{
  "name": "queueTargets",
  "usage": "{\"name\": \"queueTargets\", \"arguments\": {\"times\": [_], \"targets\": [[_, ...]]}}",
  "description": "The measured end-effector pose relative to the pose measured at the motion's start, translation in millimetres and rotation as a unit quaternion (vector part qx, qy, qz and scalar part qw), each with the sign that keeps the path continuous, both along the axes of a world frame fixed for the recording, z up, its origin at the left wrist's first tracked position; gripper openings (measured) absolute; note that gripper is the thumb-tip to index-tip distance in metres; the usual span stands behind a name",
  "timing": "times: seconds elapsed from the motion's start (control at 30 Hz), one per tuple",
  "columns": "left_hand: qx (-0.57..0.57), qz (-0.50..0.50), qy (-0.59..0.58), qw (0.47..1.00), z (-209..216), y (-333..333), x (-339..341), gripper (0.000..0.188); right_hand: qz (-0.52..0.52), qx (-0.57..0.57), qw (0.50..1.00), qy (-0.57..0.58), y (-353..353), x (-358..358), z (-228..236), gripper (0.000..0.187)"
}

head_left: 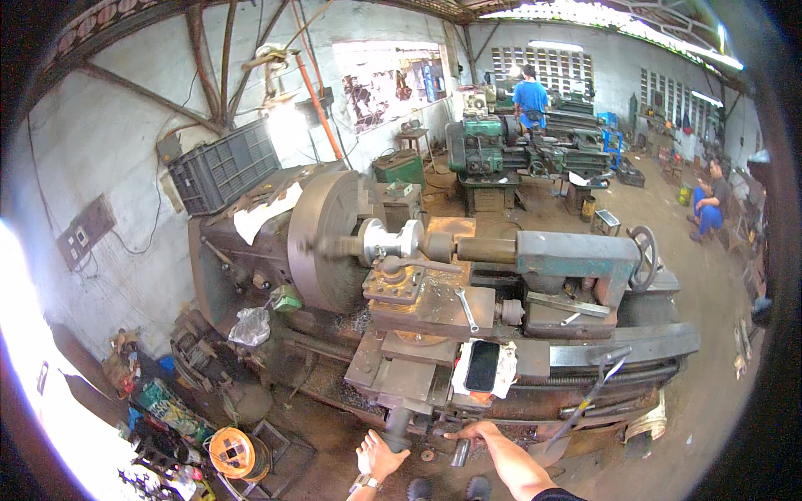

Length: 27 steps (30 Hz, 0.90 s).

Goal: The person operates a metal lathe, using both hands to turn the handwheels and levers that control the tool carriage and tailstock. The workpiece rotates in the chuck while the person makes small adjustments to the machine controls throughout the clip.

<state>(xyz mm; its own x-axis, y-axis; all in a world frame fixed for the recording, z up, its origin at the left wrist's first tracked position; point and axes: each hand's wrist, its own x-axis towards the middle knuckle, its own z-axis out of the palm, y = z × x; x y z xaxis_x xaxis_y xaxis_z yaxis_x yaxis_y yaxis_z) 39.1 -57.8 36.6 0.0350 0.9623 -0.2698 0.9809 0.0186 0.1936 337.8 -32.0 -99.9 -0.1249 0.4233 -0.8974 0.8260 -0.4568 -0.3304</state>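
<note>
A large metal lathe stands before me. Its broad round chuck [330,242] is blurred around the jaws, and a shiny flanged metal workpiece [391,242] sits between it and the tailstock [576,255]. The tool post [393,284] with its lever stands just in front of the workpiece. My left hand [378,457], with a watch on the wrist, is closed around the dark cylindrical crank handle [398,424] at the front of the cross slide. To its right, my right hand [478,432] is closed at a small dark knob [440,432]; its fingers are partly hidden.
A wrench [466,309] lies on the slide; a phone [482,366] rests on a white cloth. A long-handled tool [585,401] leans at the bed's front right. Lower left are an orange spool [232,453] and clutter. Two people are farther off, one near a green lathe [484,146].
</note>
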Motion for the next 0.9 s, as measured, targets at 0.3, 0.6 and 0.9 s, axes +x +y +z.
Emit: {"name": "queueTargets", "arguments": {"times": [0.3, 0.6, 0.9], "targets": [[0.001, 0.008, -0.019, 1.0, 8.2, 0.0, 2.8, 0.129, -0.062, 0.081, 0.994, 0.03, -18.8, 12.7, 21.7, 0.107], [0.036, 0.013, -0.016, 0.999, -0.3, -4.2, 4.3, 0.126, -0.067, 0.097, 0.991, 0.058, -26.6, 20.1, 10.9, 0.101], [0.041, 0.006, -0.026, 0.999, 38.0, -8.7, 19.2, 0.114, -0.044, 0.149, 0.986, 0.057, -29.4, 23.7, 9.8, 0.121]]}}
